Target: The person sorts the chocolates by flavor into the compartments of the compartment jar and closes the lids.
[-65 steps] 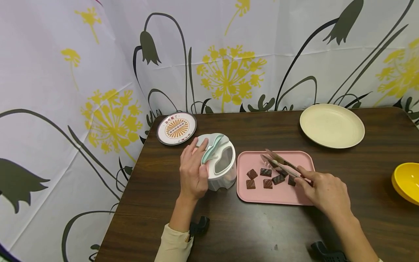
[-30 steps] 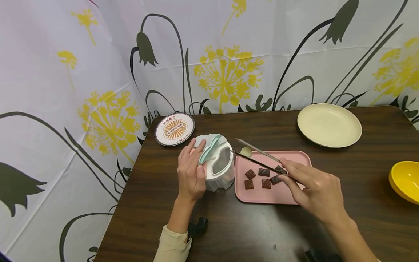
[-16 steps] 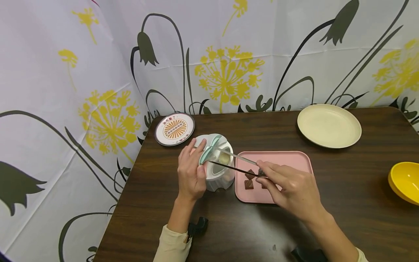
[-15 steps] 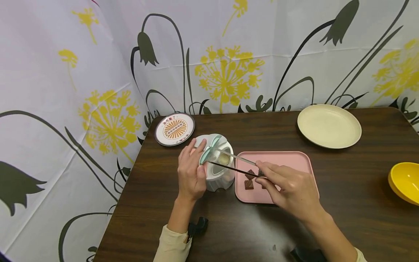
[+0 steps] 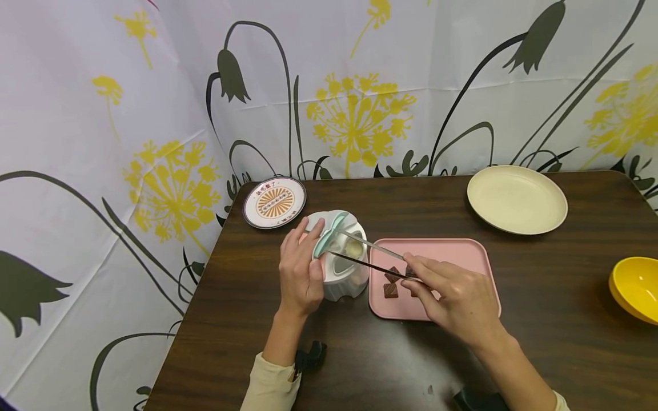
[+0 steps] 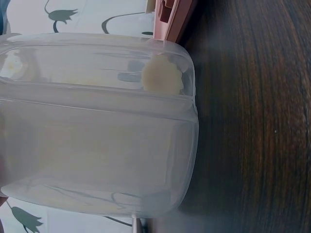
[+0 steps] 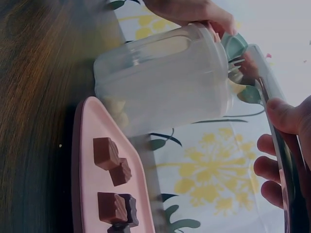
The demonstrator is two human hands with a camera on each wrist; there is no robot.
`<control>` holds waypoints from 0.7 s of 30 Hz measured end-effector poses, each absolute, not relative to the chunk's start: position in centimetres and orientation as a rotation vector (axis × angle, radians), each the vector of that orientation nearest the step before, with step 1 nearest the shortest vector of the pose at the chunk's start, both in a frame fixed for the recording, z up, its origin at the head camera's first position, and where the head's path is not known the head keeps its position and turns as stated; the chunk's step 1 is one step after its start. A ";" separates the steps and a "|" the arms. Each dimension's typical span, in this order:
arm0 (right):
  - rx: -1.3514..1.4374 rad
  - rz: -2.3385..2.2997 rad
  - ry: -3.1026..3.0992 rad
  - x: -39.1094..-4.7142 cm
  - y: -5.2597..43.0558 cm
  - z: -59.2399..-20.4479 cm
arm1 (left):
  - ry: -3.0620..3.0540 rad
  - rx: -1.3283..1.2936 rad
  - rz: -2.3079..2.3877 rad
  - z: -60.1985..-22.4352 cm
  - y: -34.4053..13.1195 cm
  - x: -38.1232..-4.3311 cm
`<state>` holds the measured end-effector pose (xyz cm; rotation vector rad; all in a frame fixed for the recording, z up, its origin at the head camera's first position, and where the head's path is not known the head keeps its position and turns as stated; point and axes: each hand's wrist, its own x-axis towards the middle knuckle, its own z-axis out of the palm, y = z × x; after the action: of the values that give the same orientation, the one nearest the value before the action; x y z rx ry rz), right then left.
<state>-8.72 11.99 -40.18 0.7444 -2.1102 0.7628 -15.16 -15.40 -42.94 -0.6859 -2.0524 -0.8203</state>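
Right hand (image 5: 454, 291) is pinching the tongs (image 5: 377, 247). Chocolates (image 5: 391, 290) are lying on the tray (image 5: 462, 251) under and left of it. Left hand (image 5: 300, 268) is clamping the jar (image 5: 345, 285) at its top, by the mint flap (image 5: 329, 237). Pale piece (image 5: 353, 249) is showing at the jar opening, right of the left hand, between the tong arms; can't tell if gripped. Bowl (image 5: 637, 282) is standing well right of the right hand; cream plate (image 5: 516, 200) and patterned plate (image 5: 275, 202) are lying beyond the hands.

The light was bright. The table (image 5: 380, 357) shone in front of the jar (image 5: 346, 285), and a soft shadow lay farther right. The wrist views looked hazy.
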 end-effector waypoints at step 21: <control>0.699 0.750 -2.151 -8.6 12.6 -40.1 | -2.052 -0.684 -0.820 -43.1 -15.5 -15.2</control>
<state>-8.61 12.57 -40.06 0.6990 -2.1508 0.7501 -15.22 -15.46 -43.12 -0.6840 -2.0516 -0.8200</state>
